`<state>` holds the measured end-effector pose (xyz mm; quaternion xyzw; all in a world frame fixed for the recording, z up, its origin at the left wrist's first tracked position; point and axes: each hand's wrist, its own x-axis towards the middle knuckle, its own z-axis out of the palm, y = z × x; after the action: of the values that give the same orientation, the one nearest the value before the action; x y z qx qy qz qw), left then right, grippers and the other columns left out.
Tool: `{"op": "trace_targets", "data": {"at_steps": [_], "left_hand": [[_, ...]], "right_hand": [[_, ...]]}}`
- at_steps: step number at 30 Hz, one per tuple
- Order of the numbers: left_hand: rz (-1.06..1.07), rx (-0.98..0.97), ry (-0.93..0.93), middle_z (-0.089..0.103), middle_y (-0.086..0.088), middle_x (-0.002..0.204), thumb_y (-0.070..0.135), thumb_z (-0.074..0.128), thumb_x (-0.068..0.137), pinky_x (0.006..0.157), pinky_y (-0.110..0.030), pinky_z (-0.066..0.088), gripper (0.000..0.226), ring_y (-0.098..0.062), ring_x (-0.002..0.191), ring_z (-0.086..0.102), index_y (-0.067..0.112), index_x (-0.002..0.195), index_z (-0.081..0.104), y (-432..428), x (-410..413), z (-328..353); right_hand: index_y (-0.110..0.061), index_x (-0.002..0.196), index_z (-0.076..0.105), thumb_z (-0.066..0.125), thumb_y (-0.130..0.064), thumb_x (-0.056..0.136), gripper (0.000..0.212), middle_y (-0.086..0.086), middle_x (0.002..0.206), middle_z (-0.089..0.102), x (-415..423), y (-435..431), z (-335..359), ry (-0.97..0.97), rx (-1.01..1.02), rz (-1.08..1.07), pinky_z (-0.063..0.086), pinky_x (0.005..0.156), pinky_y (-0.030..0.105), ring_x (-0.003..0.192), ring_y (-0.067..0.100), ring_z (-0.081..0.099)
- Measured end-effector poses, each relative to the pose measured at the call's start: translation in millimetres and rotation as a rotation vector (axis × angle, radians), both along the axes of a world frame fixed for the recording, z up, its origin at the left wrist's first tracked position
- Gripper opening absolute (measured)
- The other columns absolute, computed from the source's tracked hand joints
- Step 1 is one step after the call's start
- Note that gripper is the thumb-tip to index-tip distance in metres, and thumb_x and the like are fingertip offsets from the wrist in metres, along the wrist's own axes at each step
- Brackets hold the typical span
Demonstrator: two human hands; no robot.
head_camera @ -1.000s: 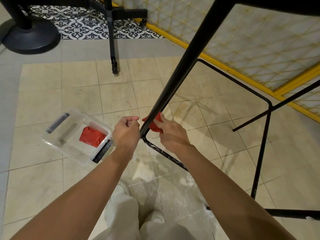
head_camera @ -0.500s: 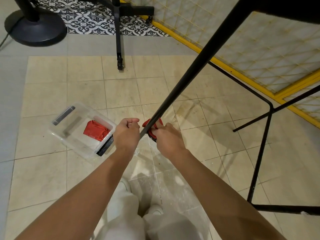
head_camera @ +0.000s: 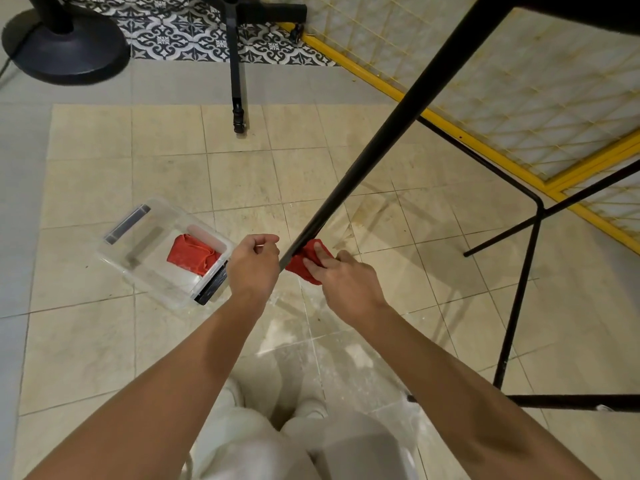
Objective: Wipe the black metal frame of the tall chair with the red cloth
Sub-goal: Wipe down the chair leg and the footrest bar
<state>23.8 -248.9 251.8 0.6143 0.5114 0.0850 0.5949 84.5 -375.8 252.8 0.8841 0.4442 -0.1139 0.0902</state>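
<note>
Red cloth (head_camera: pixel 306 260) pinched on chair leg (head_camera: pixel 381 140) by right hand (head_camera: pixel 341 277); left hand (head_camera: pixel 252 263) curled beside; clear bin (head_camera: pixel 152 247) near.

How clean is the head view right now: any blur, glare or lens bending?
Head view: even, soft light; red cloth and both hands sharp; wide-angle bending curves the floor tiles near the edges; pale sheen on the chair leg; trousers at the bottom soft.

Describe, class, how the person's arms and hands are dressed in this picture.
Both arms are bare from the frame's lower edge to the wrists: no sleeves show. The left hand and right hand wear no gloves, and no watch or bracelet is visible. Fingers are uncovered.
</note>
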Motion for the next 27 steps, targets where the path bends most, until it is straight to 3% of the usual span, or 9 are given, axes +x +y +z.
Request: {"op": "trace_targets", "data": {"at_steps": [3,5,9,12,15,18,24,27], "left_hand": [[-0.014,-0.006,-0.001,0.060,0.005,0.080,0.011,0.043,0.094,0.053,-0.009,0.038,0.021,-0.003,0.067,0.050,0.021,0.096,0.062,0.5,-2.3,-1.5],[-0.016,-0.006,0.004,0.058,0.007,0.078,0.011,0.043,0.094,0.050,-0.004,0.038,0.021,-0.002,0.067,0.050,0.021,0.095,0.061,0.5,-2.2,-2.6],[-0.043,0.006,0.005,0.063,0.001,0.086,0.011,0.044,0.093,0.061,-0.014,0.038,0.021,-0.005,0.067,0.051,0.021,0.094,0.062,-1.4,-2.1,-4.7],[-0.064,0.007,0.004,0.061,0.003,0.082,0.011,0.044,0.094,0.057,-0.012,0.036,0.021,-0.003,0.066,0.050,0.021,0.095,0.062,-0.6,-3.6,-2.8],[-0.031,-0.009,0.008,0.061,0.004,0.085,0.012,0.043,0.094,0.056,-0.012,0.036,0.022,-0.002,0.068,0.051,0.022,0.097,0.062,5.4,-6.9,-2.3],[-0.017,-0.016,0.000,0.062,0.006,0.085,0.012,0.043,0.093,0.059,-0.013,0.037,0.022,-0.001,0.073,0.052,0.021,0.098,0.063,7.7,-9.0,-2.9],[-0.042,-0.017,0.002,0.059,0.006,0.081,0.012,0.043,0.094,0.058,-0.013,0.036,0.021,-0.002,0.070,0.051,0.021,0.097,0.061,6.8,-8.1,-4.0],[-0.064,0.005,0.013,0.058,0.005,0.077,0.011,0.043,0.094,0.054,-0.010,0.038,0.022,-0.003,0.066,0.049,0.020,0.097,0.063,5.8,-10.5,-6.8]], "right_hand": [[-0.025,0.120,0.063,0.081,-0.013,0.061,0.063,0.005,0.125,0.062,-5.9,4.6,-7.2,-0.027,0.047,-0.021,0.048,0.047,0.026,0.080,0.021,0.062],[-0.023,0.105,0.072,0.087,-0.012,0.043,0.065,0.005,0.109,0.071,-5.9,5.5,-11.6,-0.050,0.038,0.013,0.043,0.039,0.022,0.065,0.019,0.062],[-0.024,0.094,0.074,0.086,-0.012,0.042,0.055,0.005,0.112,0.069,-10.4,-0.9,-12.1,-0.081,0.013,0.117,0.044,0.040,0.023,0.070,0.019,0.063],[-0.025,0.091,0.075,0.087,-0.013,0.042,0.052,0.004,0.113,0.069,-9.2,-0.7,-13.8,-0.069,0.002,0.098,0.042,0.040,0.023,0.073,0.019,0.063],[-0.029,0.103,0.069,0.082,-0.015,0.057,0.050,0.001,0.127,0.061,-12.5,7.8,-7.2,-0.097,-0.013,0.019,0.042,0.044,0.025,0.086,0.018,0.062],[-0.025,0.130,0.051,0.061,-0.009,0.083,0.051,0.001,0.148,0.039,-12.7,11.3,-8.0,-0.068,0.009,-0.012,0.050,0.062,0.033,0.110,0.024,0.052],[-0.027,0.140,0.041,0.053,-0.004,0.089,0.056,-0.001,0.151,0.034,-10.3,8.7,-11.2,0.005,0.084,-0.086,0.052,0.080,0.038,0.118,0.028,0.044],[-0.025,0.138,0.042,0.050,-0.004,0.091,0.052,-0.002,0.149,0.036,-10.1,9.1,-13.5,0.012,0.110,-0.174,0.051,0.075,0.035,0.113,0.025,0.045]]}}
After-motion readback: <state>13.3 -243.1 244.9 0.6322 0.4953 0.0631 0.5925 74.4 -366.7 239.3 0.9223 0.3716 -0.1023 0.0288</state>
